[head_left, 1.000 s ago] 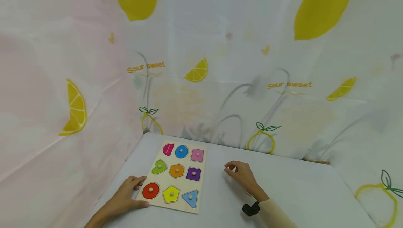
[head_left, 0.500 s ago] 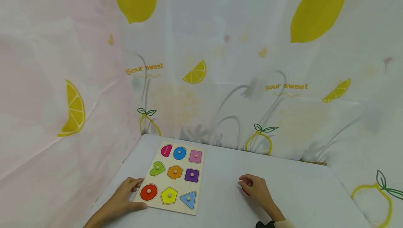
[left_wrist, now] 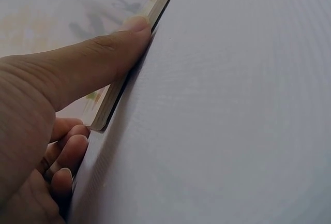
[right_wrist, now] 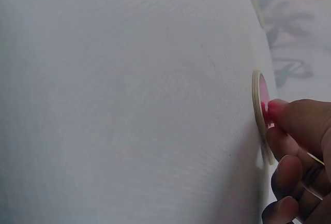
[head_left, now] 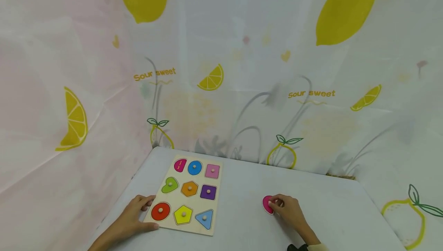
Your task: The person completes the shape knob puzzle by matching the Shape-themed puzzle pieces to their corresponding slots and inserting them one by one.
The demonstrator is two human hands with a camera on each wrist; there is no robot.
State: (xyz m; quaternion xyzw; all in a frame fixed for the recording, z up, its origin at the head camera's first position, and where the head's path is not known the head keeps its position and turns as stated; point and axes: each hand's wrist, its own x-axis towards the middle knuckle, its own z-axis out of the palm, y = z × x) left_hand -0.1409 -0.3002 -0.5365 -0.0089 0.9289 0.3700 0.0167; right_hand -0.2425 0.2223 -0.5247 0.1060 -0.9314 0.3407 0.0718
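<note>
A wooden knob puzzle board (head_left: pixel 216 204) lies on the white table, with several coloured shape pieces in it. My left hand (head_left: pixel 135 220) holds its near left corner. In the left wrist view, the thumb (left_wrist: pixel 98 61) lies against one edge of the board (left_wrist: pixel 106 110) while the curled fingers are beside the corner. My right hand (head_left: pixel 290 210), to the right of the board, pinches a magenta puzzle piece (head_left: pixel 267 204) by its knob. The right wrist view shows this piece (right_wrist: pixel 262 92) edge-on at the fingertips; whether it touches the table cannot be told.
At the board's top left, a magenta spot (head_left: pixel 180 165) without a knob bears small yellow marks. The pieces around it have wooden knobs. The white table (head_left: pixel 328 212) extends to the right, and a lemon-print cloth (head_left: pixel 242 70) hangs behind and at the sides.
My right hand has moved right and toward me, away from the board. The magenta piece, mostly hidden by the fingers before, now shows its face. My left hand has stayed at the board's corner.
</note>
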